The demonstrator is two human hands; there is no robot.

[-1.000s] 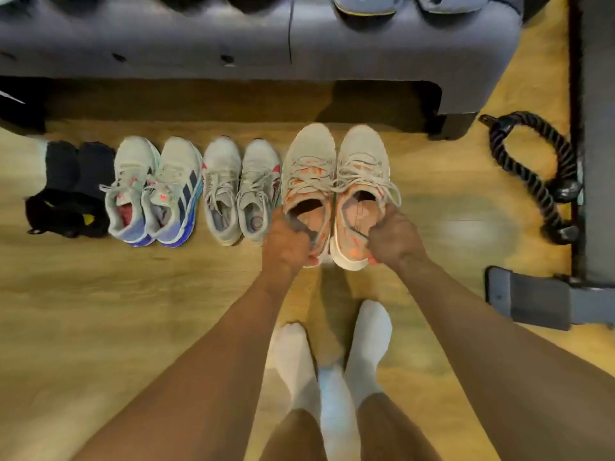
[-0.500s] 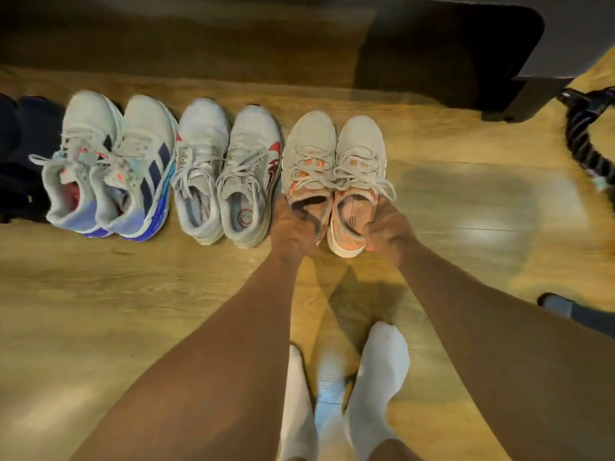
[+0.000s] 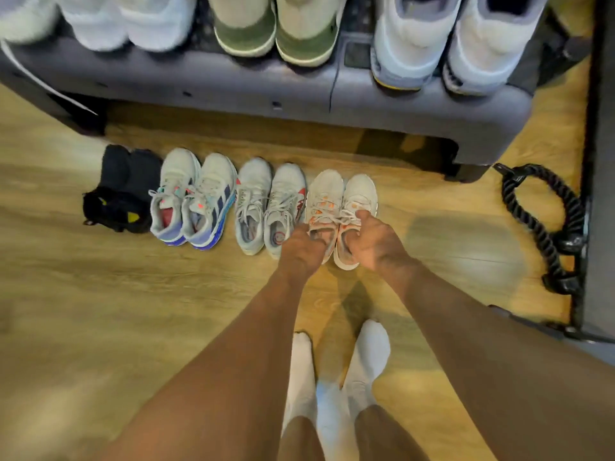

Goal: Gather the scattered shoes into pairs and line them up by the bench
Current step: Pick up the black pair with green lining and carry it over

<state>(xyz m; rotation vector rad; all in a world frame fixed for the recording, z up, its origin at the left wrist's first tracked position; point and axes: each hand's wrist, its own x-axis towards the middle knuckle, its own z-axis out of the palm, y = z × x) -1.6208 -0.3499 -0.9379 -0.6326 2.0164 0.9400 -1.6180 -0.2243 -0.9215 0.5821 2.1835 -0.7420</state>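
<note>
A row of paired shoes stands on the wooden floor in front of the grey bench (image 3: 266,84), toes toward it. From the left: a black pair (image 3: 123,188), a white pair with blue soles (image 3: 196,197), a grey-white pair with red marks (image 3: 269,204), and a beige-orange pair. My left hand (image 3: 301,247) grips the heel collar of the left beige-orange shoe (image 3: 324,197). My right hand (image 3: 369,242) grips the collar and tongue of the right beige-orange shoe (image 3: 361,194). Both shoes rest side by side on the floor.
Several more shoes stand on top of the bench, among them a green-heeled pair (image 3: 276,38) and a white-lilac pair (image 3: 442,51). A black rope handle (image 3: 545,227) lies at the right beside a dark machine frame (image 3: 599,194). My socked feet (image 3: 336,377) stand below my hands.
The camera has tilted up, so the bench top and its shoes show now. My hands keep hold of the beige-orange pair, and the right hand has shifted forward onto the tongue.
</note>
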